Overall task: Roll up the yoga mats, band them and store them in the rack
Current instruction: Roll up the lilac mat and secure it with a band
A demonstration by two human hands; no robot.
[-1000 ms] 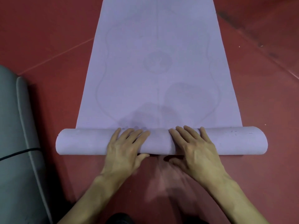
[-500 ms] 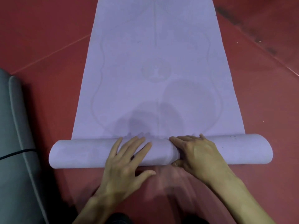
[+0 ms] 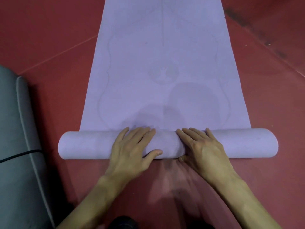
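purple yoga mat (image 3: 165, 52) lies flat on the red floor (image 3: 49, 30) and runs away from the person, its far end cut off by the top edge. its near end is wound into a roll (image 3: 85, 144) that lies crosswise, straight in front of the person. less flat mat shows between the roll and the faint round emblem (image 3: 163, 74) than a second ago, so the roll has crept forward. other printed lines on the mat are too pale to make out.

a grey mat (image 3: 11, 123) lies at the left, already rolled and mostly cut off by the frame edge, with a thin black band (image 3: 21, 154) round it. it is apart from the purple roll.

both hands rest side by side on the middle of the roll, not clenched. the left hand (image 3: 130, 149) is released and flat, fingers spread over the top and thumb laid on the near side; half a second ago it sat further back. the right hand (image 3: 203, 149) presses with its fingers stretched forward over the top, where half a second ago they were bent. its thumb is tucked at the roll's near lower edge and mostly hidden.

a dark shape (image 3: 123, 223) at the bottom edge is cut off, and i cannot tell what it is.
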